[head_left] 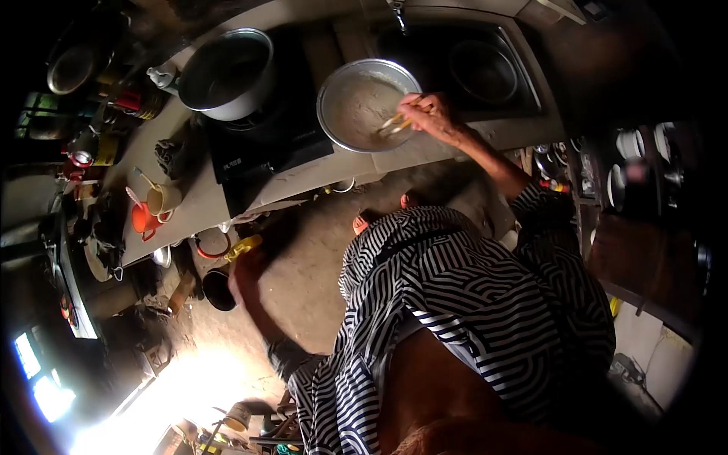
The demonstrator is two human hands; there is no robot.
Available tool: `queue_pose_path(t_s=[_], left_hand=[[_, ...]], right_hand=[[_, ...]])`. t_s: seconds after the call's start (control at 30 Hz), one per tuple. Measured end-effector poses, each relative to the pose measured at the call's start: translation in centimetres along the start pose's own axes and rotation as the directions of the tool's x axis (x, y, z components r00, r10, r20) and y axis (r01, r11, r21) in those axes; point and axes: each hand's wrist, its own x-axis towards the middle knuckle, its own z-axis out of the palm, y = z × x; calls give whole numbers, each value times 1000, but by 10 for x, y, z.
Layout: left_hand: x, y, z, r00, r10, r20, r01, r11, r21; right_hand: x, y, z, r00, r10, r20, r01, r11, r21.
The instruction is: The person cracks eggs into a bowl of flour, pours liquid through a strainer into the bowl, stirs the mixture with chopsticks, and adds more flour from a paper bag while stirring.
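Note:
My right hand (428, 114) is closed around a pair of chopsticks (393, 123). Their tips dip into a pale, thick mixture (364, 106) inside a round metal bowl (324, 125) on the counter. Low on the other side, my left hand (244, 269) hangs below the counter's edge, blurred and in shadow. Close to its fingertips is a yellow object (243, 247) whose kind I cannot make out. Whether the fingers grip it or only pass by it does not show.
Left of the bowl, a large metal pot (235, 106) stands on a black cooktop (280, 155). A black sink (523, 83) lies to the right. An orange cup (142, 218) and a beige mug (161, 199) stand near the counter's left end. A dark round vessel (218, 290) is on the floor.

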Motion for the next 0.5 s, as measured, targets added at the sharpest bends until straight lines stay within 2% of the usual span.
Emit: queue_pose_path(t_s=[0.03,0.07,0.1,0.13,0.2,0.27,0.33,0.37,0.4,0.43,0.47,0.5], left_hand=[[24,-12,36,963,-116,243,126,992,-26],[35,-16,91,895,-156,418,214,972,-96],[46,-14,146,855,-231,465,236,971,49],[51,-16,195,850,-252,463,272,962,23],[54,-3,258,835,-265,482,276,960,51],[81,-10,281,794,-286,537,312,949,43],[103,-30,279,759,-302,577,351,936,28],[115,-44,275,717,-141,682,74,989,127],[123,-51,273,619,-14,785,-215,959,186],[120,-46,276,622,-19,783,-211,959,190],[113,-37,281,723,-103,683,120,993,22],[112,-37,283,756,-161,634,272,959,-81]], right_hand=[[-1,-12,10,1000,-17,-14,17,1000,24],[11,-43,16,986,168,10,-166,963,211],[22,-59,20,940,335,63,-333,862,383],[29,-58,24,939,339,60,-335,862,380],[51,-28,26,995,80,-56,-76,994,75],[42,70,38,977,69,-202,-63,997,37],[30,4,2,928,373,6,-372,928,-35],[18,-15,8,966,257,29,-253,917,308],[8,-32,14,990,143,10,-119,777,618],[11,-50,23,983,184,29,-183,925,332],[17,-41,39,998,57,-3,-54,969,239],[26,-36,40,1000,12,-2,-12,993,118]])
